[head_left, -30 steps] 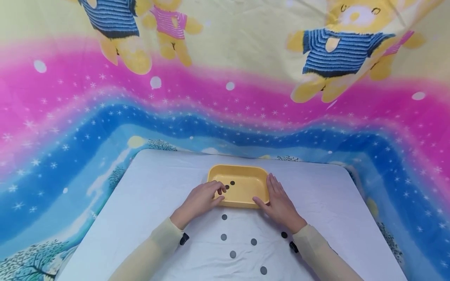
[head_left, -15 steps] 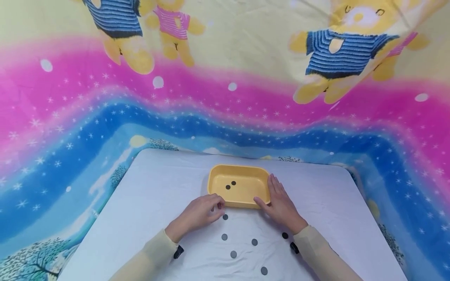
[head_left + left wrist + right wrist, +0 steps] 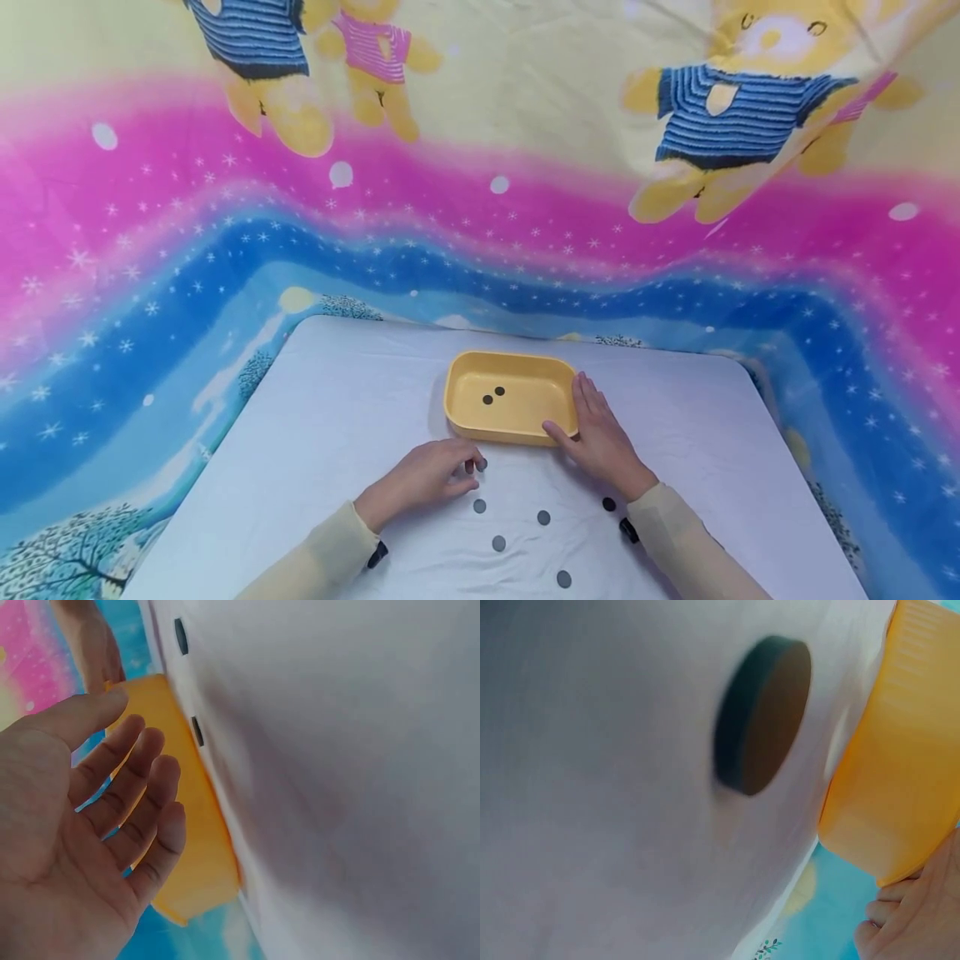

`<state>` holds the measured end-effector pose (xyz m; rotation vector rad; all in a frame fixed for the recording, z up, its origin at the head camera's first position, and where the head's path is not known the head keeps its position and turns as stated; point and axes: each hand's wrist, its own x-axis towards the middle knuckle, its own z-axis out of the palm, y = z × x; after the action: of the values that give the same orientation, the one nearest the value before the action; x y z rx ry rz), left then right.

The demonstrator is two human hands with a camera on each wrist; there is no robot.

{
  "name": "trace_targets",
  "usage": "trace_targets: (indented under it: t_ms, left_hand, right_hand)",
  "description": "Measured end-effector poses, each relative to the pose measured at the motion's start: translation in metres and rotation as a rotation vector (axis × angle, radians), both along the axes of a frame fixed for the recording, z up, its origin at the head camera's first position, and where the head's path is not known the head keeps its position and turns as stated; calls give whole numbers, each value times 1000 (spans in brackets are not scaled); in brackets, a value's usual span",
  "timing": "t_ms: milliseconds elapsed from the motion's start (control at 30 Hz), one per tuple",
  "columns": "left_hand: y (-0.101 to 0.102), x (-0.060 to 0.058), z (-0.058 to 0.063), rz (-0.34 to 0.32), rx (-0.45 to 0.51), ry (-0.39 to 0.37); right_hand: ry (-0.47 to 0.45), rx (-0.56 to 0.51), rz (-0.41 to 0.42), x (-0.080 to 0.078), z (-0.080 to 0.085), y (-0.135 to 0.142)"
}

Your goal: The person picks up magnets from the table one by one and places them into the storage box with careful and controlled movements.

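Note:
A yellow rectangular box [image 3: 502, 435] stands on the white cloth, two dark round discs [image 3: 499, 391] lying inside it toward the left. My right hand [image 3: 600, 433] rests against the box's right end, fingers extended along that side and thumb at the near rim. My left hand [image 3: 427, 471] is just in front of the box's near left corner, fingers loosely bent. Its fingertips overlap a grey disc [image 3: 483, 465] on the cloth in the head view. The left wrist view shows that palm with nothing in it. A thick disc [image 3: 761, 716] lies near the box in the right wrist view.
Several more discs lie scattered on the white cloth [image 3: 360, 383] in front of the box, among them a grey one [image 3: 543, 517] and a black one [image 3: 609, 504] by the right wrist. A printed bear curtain [image 3: 480, 208] hangs behind the table.
My left hand has drawn back from over the box's left side to the cloth in front, by the nearest disc. The right hand stays against the box.

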<state>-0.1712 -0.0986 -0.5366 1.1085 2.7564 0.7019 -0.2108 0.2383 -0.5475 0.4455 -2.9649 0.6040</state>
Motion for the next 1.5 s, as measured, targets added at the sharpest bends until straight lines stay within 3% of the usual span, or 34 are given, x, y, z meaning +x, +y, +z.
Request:
trace_targets:
  t_ms: [467, 1233, 1500]
  left_hand:
    - [3, 7, -11, -88, -53, -29]
    - [3, 9, -16, -124, -82, -11]
    - [5, 8, -14, -144, -88, -36]
  right_hand:
    - [-10, 6, -8, 0, 0, -1]
    - [2, 10, -6, 0, -1, -1]
    - [-11, 9, -7, -1, -2, 0]
